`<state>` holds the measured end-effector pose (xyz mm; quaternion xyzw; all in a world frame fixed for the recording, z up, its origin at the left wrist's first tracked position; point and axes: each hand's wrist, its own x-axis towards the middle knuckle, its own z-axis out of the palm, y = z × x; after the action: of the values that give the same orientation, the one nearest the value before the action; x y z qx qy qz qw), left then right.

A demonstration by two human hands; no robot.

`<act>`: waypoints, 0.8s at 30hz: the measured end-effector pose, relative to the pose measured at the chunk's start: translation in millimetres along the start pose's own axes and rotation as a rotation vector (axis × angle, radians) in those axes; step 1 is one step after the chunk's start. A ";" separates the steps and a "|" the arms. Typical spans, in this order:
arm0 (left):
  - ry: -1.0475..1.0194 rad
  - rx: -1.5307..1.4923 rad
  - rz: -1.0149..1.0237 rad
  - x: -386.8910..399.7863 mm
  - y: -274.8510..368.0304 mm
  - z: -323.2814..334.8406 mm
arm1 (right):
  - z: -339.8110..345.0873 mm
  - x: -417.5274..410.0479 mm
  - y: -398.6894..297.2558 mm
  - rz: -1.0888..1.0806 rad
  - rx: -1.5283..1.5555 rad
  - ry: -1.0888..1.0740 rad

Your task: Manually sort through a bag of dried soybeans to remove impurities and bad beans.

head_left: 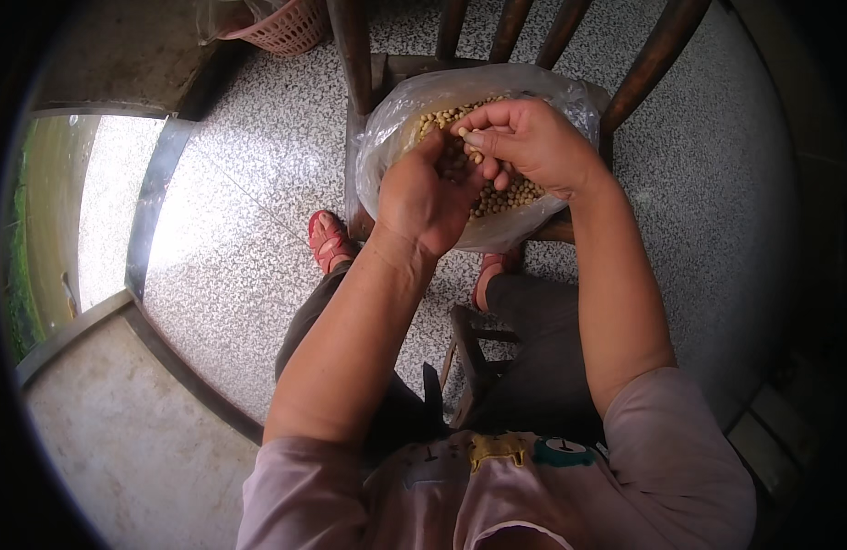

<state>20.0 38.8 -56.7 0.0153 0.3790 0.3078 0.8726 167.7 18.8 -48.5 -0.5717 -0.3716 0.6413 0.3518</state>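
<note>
A clear plastic bag point(402, 117) lies spread wide on the seat of a wooden chair, with many round, pale tan beans point(509, 198) in it, probably soybeans. Above the bag's left part, my left hand point(427, 192) is cupped with the palm up and holds several beans point(475, 157). My right hand point(533, 148) comes in from the right, close against the left fingers, and pinches a bean point(463, 131) between thumb and forefinger. Its lower fingers are curled over the left fingertips; whether they hold beans cannot be seen.
The chair's dark wooden back posts point(509, 31) rise beyond the bag. A pink plastic basket point(286, 31) stands at the upper left on the speckled floor point(251, 172). A small wooden stool point(471, 350) is between the person's legs. A doorway opens at the left.
</note>
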 end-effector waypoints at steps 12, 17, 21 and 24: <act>-0.030 -0.040 0.024 0.2 0.9 -2.5 | -0.9 -2.5 -3.7 -0.098 -0.155 0.028; 0.042 0.072 0.097 4.9 -4.5 -9.8 | -9.4 8.5 32.1 0.002 -1.183 0.438; 0.019 0.091 0.107 5.4 -3.1 -11.8 | -2.4 18.9 42.0 0.074 -1.161 0.405; -0.018 0.096 0.069 3.5 -1.5 -10.5 | -4.8 22.7 47.3 0.024 -1.128 0.408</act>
<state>15.6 37.3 -66.8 0.0728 0.3847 0.3192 0.8630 169.0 16.5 -101.1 -0.7859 -0.5731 0.2266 0.0509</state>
